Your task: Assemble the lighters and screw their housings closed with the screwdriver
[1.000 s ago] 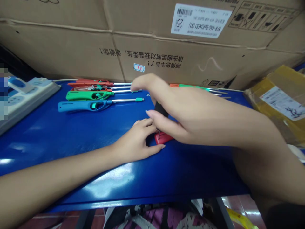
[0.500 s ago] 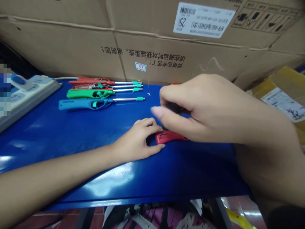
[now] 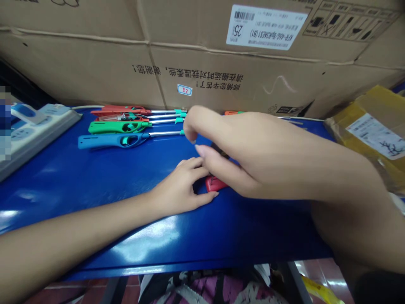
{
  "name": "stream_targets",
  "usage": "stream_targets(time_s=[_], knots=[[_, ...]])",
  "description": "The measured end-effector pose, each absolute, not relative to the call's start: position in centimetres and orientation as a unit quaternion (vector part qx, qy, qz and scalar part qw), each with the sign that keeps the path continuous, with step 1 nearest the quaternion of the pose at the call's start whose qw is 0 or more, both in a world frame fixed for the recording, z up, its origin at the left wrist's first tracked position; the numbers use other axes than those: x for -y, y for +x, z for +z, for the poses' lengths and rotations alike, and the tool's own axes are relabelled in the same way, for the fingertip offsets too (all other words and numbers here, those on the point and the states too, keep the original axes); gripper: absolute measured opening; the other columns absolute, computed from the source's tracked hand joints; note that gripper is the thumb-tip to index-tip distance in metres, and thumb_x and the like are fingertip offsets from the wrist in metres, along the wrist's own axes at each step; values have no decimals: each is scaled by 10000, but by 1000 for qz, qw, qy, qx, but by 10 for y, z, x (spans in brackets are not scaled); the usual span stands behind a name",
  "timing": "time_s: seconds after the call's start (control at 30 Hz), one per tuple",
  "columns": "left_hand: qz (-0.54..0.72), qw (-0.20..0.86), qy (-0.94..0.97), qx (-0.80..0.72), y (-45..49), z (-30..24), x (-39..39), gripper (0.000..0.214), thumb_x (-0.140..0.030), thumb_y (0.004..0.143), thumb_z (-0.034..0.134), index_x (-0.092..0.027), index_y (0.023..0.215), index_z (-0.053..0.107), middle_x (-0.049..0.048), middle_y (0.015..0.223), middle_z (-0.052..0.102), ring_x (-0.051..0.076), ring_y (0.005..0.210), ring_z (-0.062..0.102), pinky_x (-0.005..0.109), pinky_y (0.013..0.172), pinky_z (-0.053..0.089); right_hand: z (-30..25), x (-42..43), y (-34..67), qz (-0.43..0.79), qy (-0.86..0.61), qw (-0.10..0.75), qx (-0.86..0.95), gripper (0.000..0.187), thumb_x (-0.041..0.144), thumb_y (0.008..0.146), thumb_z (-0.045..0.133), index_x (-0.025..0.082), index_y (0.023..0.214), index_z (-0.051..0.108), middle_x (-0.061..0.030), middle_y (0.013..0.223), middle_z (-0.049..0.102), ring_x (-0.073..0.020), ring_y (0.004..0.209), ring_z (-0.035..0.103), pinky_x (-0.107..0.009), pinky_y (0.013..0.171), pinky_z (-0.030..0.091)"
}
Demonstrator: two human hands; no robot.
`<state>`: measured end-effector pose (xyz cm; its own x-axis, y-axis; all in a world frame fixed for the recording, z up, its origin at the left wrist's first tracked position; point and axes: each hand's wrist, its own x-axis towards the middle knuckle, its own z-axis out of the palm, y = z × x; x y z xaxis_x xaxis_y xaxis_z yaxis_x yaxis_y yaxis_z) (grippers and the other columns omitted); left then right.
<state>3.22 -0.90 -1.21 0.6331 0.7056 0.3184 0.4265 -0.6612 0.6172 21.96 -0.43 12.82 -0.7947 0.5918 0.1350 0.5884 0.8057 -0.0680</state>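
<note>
My left hand [image 3: 183, 185] rests on the blue table [image 3: 95, 185], fingers curled round the end of a red lighter [image 3: 214, 183] that lies flat. My right hand [image 3: 253, 152] hovers just above the same lighter, thumb and fingers pinching a small dark tool [image 3: 218, 148] that is mostly hidden. Most of the red lighter is covered by my right hand.
A blue lighter [image 3: 110, 140], a green lighter [image 3: 117, 126] and red lighters [image 3: 123, 110] lie in a row at the back left. Another orange-green lighter [image 3: 232, 112] peeks out behind my right hand. Cardboard boxes [image 3: 202, 55] wall the back. A power strip [image 3: 34, 126] sits left, a yellow parcel [image 3: 373, 131] right.
My right hand turned on the dark tool over the red lighter, swinging right then back left. My left hand and the lighter stayed put.
</note>
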Motion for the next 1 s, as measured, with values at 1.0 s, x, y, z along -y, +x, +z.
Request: stream_targets(time_s=[1.0], knots=[[262, 255, 870, -330, 32, -8, 12, 206, -319, 896, 638, -184, 1046, 681, 86, 1060, 698, 284, 1040, 665, 475, 959, 531, 133, -1, 225, -8, -304, 60, 951, 223, 337, 1038, 382, 207, 1004, 559, 12, 705, 556, -137, 555, 437, -290, 539, 260]])
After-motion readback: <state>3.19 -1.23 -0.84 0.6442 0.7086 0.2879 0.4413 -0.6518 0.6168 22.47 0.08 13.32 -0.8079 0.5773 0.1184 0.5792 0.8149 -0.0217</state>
